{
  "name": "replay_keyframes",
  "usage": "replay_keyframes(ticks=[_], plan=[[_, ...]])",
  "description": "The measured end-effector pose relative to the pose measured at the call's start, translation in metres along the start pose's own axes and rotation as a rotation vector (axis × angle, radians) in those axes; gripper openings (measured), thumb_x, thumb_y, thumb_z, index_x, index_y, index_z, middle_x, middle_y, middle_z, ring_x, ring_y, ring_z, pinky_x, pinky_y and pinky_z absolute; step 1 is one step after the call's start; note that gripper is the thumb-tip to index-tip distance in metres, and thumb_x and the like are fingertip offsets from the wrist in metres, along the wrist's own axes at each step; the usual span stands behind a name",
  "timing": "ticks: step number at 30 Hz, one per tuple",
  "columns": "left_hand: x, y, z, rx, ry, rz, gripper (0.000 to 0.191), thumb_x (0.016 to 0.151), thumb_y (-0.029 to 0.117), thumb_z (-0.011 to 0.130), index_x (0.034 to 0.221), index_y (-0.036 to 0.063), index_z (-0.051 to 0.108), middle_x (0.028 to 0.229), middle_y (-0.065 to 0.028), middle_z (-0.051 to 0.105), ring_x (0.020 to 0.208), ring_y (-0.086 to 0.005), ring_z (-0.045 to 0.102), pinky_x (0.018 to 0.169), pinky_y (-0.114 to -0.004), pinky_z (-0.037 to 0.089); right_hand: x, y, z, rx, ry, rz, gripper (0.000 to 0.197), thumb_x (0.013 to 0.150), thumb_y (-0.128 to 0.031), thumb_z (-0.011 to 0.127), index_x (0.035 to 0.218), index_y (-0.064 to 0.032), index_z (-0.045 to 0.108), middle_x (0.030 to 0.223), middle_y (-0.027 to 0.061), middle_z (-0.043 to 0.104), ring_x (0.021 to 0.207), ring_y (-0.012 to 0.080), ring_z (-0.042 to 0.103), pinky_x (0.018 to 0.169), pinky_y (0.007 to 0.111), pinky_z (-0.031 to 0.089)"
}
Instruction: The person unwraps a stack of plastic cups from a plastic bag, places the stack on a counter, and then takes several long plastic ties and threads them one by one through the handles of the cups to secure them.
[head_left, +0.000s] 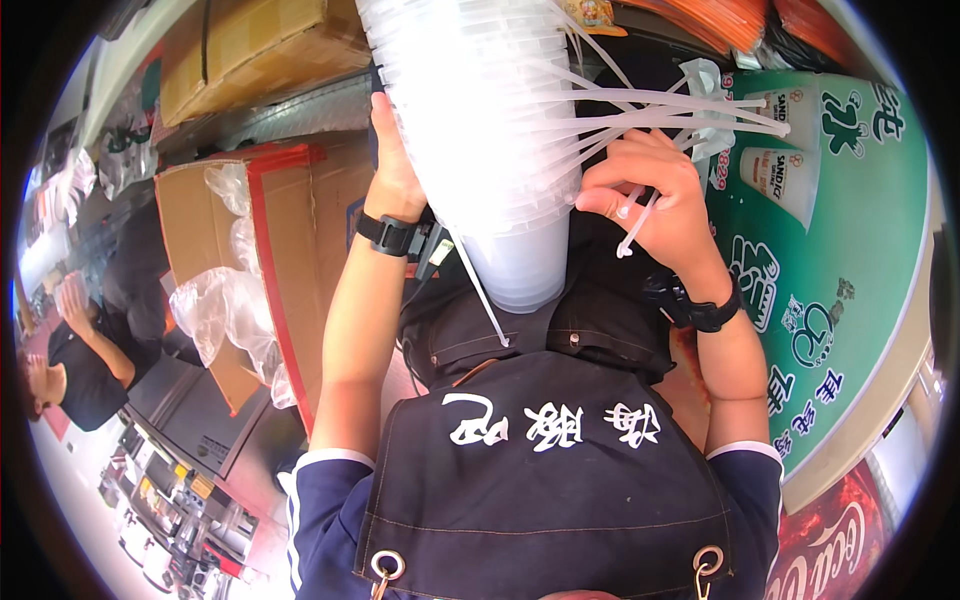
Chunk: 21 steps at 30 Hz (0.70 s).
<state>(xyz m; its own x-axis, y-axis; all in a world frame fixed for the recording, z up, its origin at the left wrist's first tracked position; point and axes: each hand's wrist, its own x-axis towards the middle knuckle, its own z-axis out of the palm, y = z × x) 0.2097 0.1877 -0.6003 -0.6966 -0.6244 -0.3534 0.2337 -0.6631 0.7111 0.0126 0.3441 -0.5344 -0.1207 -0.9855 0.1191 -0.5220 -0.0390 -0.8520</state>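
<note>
A tall nested stack of translucent white plastic buckets (517, 262) stands upright in front of the black apron, its upper part washed out by glare. My left hand (397, 165) supports the stack from its left side, with the thumb showing and the other fingers hidden behind it. Long white plastic handles (675, 120) fan out from the stack to the right. My right hand (645, 191) is curled among them at the stack's right side, with handle strips passing between its fingers. One more handle (480, 289) hangs down at the lower left of the stack.
An open cardboard box (289, 217) with clear plastic bags (225, 307) stands at the left, below another carton (255, 60). A green printed panel (847, 247) borders the right side. Orange packaging (697, 22) lies at the top right. Another person (86, 375) is at the far left.
</note>
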Motion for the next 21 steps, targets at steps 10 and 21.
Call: replay_keyframes(ticks=[10, 21], plan=[[-0.0006, 0.0006, 0.0022, -0.012, -0.056, -0.022, 0.110, 0.074, 0.082, 0.051, 0.148, 0.0050, 0.027, 0.149, -0.0171, 0.037, 0.133, -0.0325, 0.041, 0.108, -0.047, 0.038, -0.0018, 0.0052, 0.0038, 0.301, 0.018, 0.089, 0.015, 0.073, -0.013, 0.078, 0.071, -0.0035, 0.067, 0.064, 0.0027, 0.060, 0.053, 0.0127, 0.048, 0.050, 0.026, 0.035], [-0.0015, 0.0009, 0.0065, 0.019, -0.043, -0.016, 0.109, 0.075, 0.082, 0.049, 0.147, 0.0025, 0.029, 0.146, -0.0180, 0.039, 0.131, -0.0316, 0.043, 0.107, -0.045, 0.040, -0.0046, 0.0057, 0.0035, 0.303, -0.010, 0.129, 0.013, 0.073, -0.009, 0.078, 0.073, -0.0019, 0.067, 0.067, 0.0032, 0.062, 0.055, 0.0110, 0.051, 0.050, 0.024, 0.036]])
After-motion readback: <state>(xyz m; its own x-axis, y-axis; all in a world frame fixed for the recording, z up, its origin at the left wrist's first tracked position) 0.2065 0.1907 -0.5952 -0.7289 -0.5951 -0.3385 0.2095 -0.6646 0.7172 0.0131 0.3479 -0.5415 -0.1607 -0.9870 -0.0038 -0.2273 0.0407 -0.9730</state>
